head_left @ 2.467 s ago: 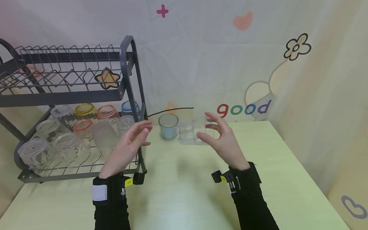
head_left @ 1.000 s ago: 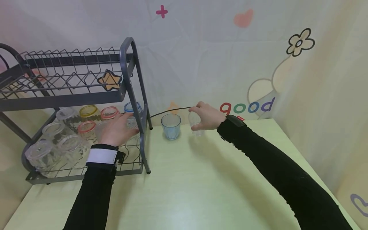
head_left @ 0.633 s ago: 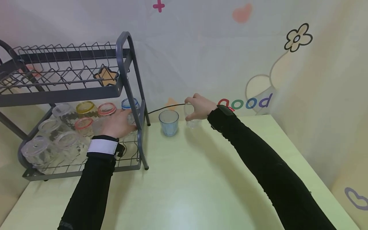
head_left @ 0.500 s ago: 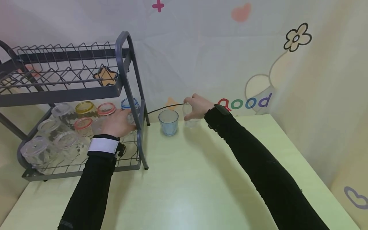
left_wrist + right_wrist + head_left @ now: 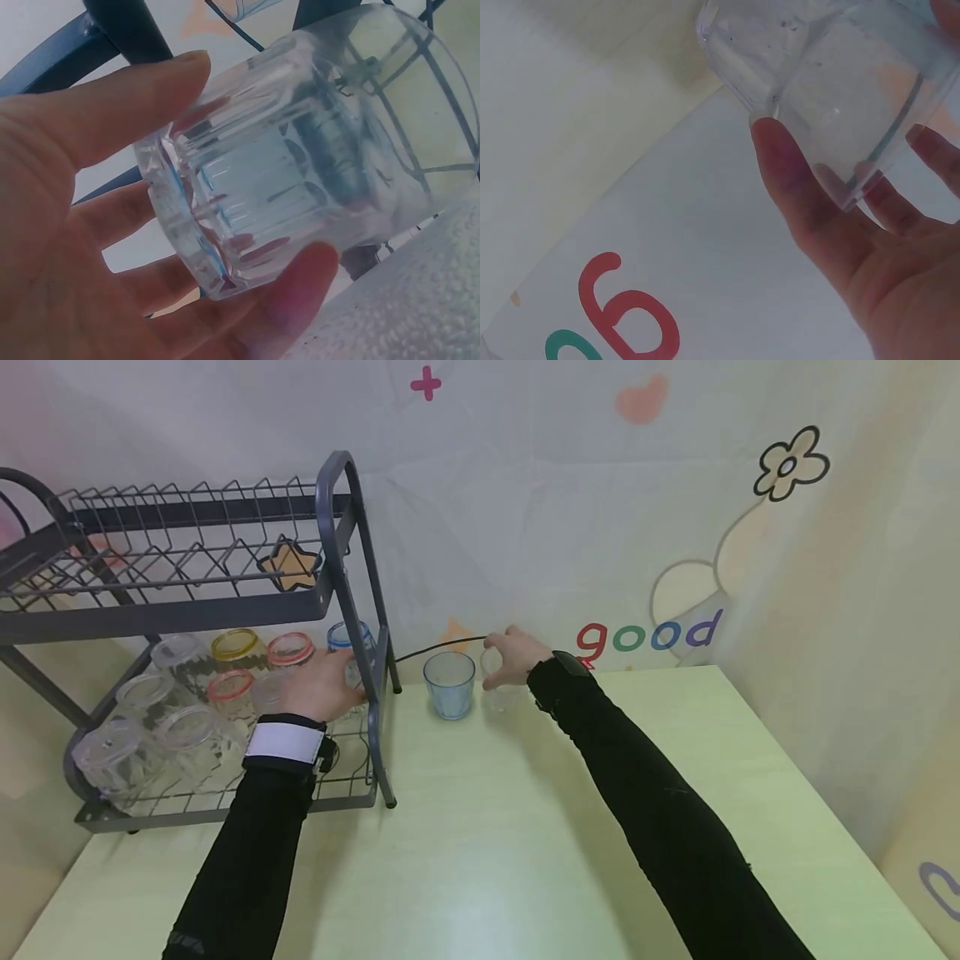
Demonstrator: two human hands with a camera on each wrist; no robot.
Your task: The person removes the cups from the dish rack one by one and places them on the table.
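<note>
On the rack's lower shelf, my left hand (image 5: pixel 322 685) grips an upside-down clear glass (image 5: pixel 262 180); the left wrist view shows thumb and fingers around its thick base. A frosted glass (image 5: pixel 405 292) stands right beside those fingers. At the back of the table, my right hand (image 5: pixel 519 656) holds another clear glass (image 5: pixel 832 90) near its rim, thumb on one side and fingers on the other. That glass is upright, just right of a bluish tumbler (image 5: pixel 450 689), and partly hidden by the hand.
A dark two-tier wire rack (image 5: pixel 157 618) stands on the left of the pale table (image 5: pixel 480 860). Several upturned glasses fill its lower shelf, including a yellow-rimmed glass (image 5: pixel 236 645) and a blue-rimmed glass (image 5: pixel 348 635). A printed curtain (image 5: pixel 525 527) hangs close behind.
My left hand has gone from in front of the rack onto a glass in its lower shelf. My right hand has brought its glass from sideways in the air to upright beside the bluish tumbler.
</note>
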